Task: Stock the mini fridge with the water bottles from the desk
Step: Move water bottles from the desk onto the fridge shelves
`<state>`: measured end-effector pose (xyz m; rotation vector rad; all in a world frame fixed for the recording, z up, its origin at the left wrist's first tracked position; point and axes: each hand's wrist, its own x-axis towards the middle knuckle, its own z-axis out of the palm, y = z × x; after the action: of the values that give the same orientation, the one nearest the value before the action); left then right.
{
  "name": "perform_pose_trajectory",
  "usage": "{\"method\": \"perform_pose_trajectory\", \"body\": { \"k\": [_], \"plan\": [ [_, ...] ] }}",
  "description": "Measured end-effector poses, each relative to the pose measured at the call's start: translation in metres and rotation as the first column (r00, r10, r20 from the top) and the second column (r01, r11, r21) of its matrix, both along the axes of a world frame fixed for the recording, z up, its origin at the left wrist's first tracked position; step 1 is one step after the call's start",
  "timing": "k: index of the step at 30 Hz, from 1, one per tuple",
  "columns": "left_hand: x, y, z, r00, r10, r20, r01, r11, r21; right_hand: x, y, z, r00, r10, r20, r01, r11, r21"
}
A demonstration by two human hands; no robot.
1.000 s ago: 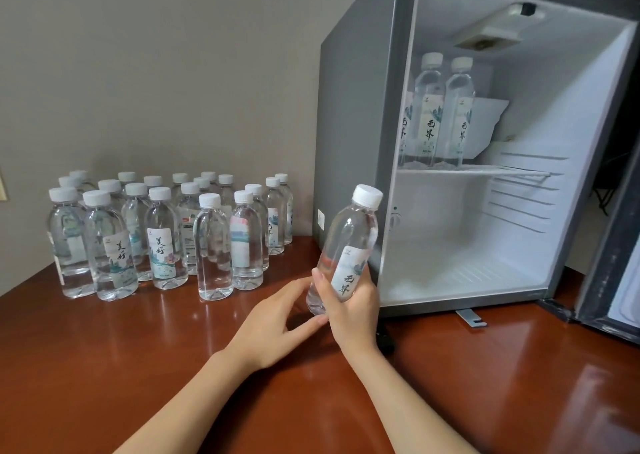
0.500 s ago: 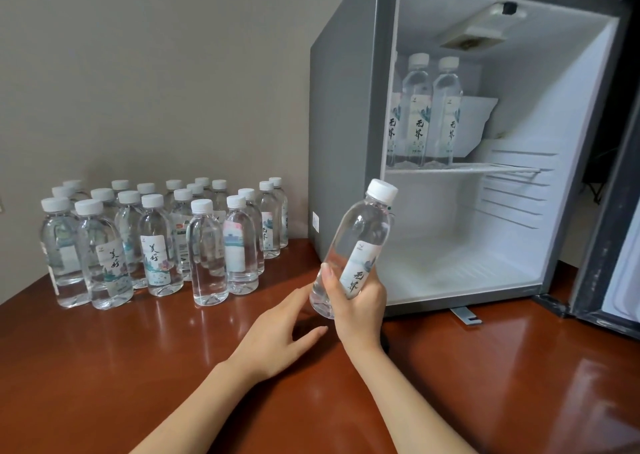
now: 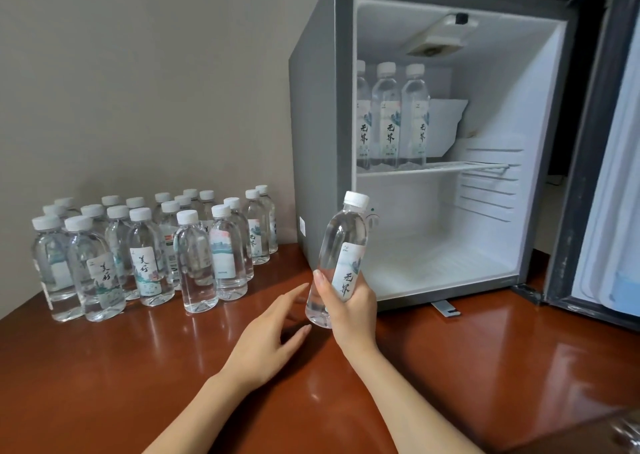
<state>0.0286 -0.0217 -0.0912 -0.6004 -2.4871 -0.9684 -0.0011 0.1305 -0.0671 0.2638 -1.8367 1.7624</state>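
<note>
Right hand (image 3: 353,310) grips bottle (image 3: 341,256) before fridge (image 3: 320,135) edge; left hand (image 3: 266,339) relaxed, empty.

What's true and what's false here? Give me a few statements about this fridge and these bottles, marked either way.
1. The right hand grips a capped water bottle. True.
2. The left hand holds another bottle. False: it is open and holds nothing.
3. The mini fridge has its door shut. False: the door stands open on the right.
4. Upright bottles stand on the upper shelf. True.
5. The lower compartment is packed with bottles. False: no bottle shows there.
6. A crowd of bottles stands on the desk, left of the fridge. True.
</note>
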Motion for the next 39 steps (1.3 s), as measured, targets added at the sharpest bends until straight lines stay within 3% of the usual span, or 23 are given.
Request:
{"method": "perform_pose_trajectory", "body": {
  "k": [8,14,19,26,31,39],
  "plan": [
    [0.020,0.039,0.000,0.983,0.107,-0.152,-0.124,0.986,-0.108,-0.002,0.021,-0.005,0.999,0.029,0.025,-0.028,1.000,-0.010],
    [0.012,0.067,0.000,0.962,0.118,-0.248,-0.169,0.967,-0.193,-0.007,0.053,-0.003,0.998,-0.057,0.034,0.058,0.998,-0.030],
    [-0.002,0.099,-0.001,0.960,0.066,-0.274,-0.119,0.976,-0.182,-0.011,0.084,-0.002,0.992,-0.121,0.048,0.123,0.990,-0.063],
    [-0.029,0.143,-0.005,0.948,0.021,-0.318,-0.086,0.978,-0.192,-0.022,0.126,-0.002,0.961,-0.274,0.031,0.273,0.962,0.027],
    [-0.047,0.161,-0.006,0.961,0.022,-0.274,-0.078,0.978,-0.194,-0.034,0.137,-0.004,0.937,-0.347,0.027,0.346,0.937,0.038],
    [-0.070,0.178,-0.005,0.937,0.078,-0.341,-0.167,0.957,-0.239,-0.047,0.144,-0.004,0.874,-0.485,0.025,0.484,0.875,0.024]
  ]
}}
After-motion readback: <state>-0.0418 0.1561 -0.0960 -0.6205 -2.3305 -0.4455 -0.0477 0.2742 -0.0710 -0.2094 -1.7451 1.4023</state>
